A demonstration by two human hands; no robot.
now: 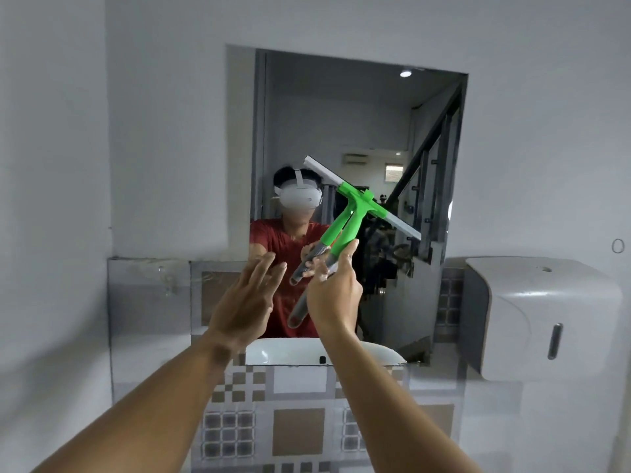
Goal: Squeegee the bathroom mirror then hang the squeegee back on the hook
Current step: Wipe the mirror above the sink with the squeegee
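Presently, the right hand [336, 295] grips the green squeegee [355, 213] by its handle, blade tilted against the mirror [341, 114], while the left hand [244, 302] hovers alongside, fingers spread and empty.

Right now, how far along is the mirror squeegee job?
Done: squeegee is in the right hand. In hand: blade tilted in front of the mirror; contact unclear. Left hand is open, empty. Left: wiping, then hanging it; small wall hook at right looks empty.
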